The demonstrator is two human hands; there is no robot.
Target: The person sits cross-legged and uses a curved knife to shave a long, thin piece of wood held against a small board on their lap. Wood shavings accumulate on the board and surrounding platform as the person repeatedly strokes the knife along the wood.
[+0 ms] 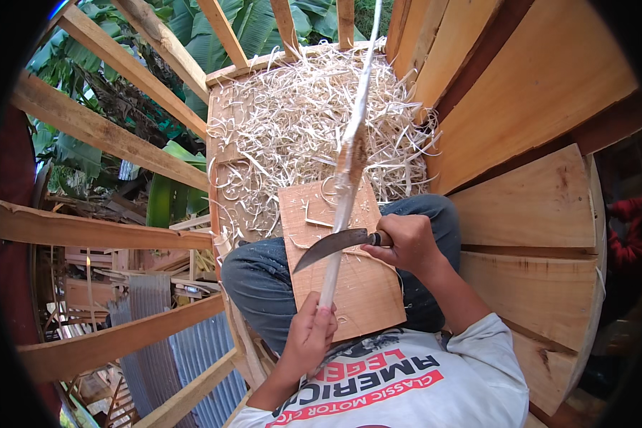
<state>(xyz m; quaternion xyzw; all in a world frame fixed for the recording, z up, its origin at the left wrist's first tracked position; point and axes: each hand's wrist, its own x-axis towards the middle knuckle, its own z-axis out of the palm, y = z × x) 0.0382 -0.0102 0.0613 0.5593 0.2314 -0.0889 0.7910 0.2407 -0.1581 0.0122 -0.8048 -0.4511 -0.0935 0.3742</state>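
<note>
My right hand (406,245) is wrapped round the dark handle of a curved knife (329,245). The blade points left and lies across a long pale wooden stick (349,167). Lower down, my left hand (314,328) grips the near end of that stick, which runs up and away past the shavings. Brown bark or darker wood shows on its middle stretch. A flat wooden board (367,299) rests on my lap under the stick, with a few shavings on it.
Thin curled shavings (314,114) cover much of the wooden floor (228,153) ahead. Slatted wooden rails (114,139) stand at the left, with banana leaves and corrugated sheets (200,357) beyond. A plank wall (521,93) rises close on the right.
</note>
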